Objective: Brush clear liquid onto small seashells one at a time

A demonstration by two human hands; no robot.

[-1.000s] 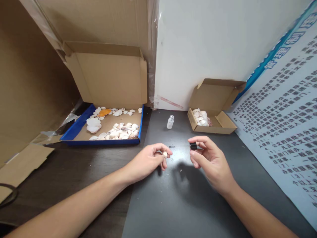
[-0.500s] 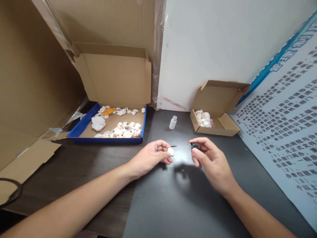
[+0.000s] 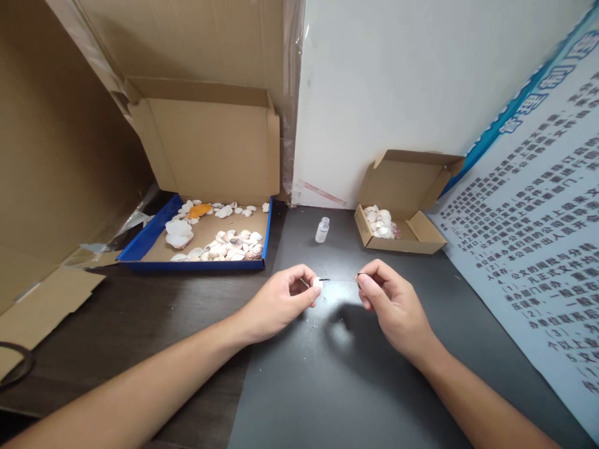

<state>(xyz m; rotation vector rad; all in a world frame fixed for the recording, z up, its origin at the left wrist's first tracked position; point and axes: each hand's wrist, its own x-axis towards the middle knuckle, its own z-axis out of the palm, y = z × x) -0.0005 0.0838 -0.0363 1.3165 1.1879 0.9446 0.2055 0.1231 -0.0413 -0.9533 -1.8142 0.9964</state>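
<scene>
Between the thumb and fingers of my left hand is a small white seashell. My right hand pinches a black brush cap, mostly covered by the fingers. A thin pale stem runs left from the cap to a dark bristle tip, which lies at the shell's edge; whether they touch I cannot tell. Behind both hands a small glass bottle with a white label stands upright, its neck uncapped.
At the left, a blue-sided cardboard box with a raised lid holds many shells, an orange one among them. A smaller open box at the right holds more shells. Cardboard, a white panel and a printed sheet border the workspace.
My left hand has turned the shell over its fingertips, bringing it beside the brush tip. My right fingers have rolled the cap, so less of it shows. The bottle and boxes stay put.
</scene>
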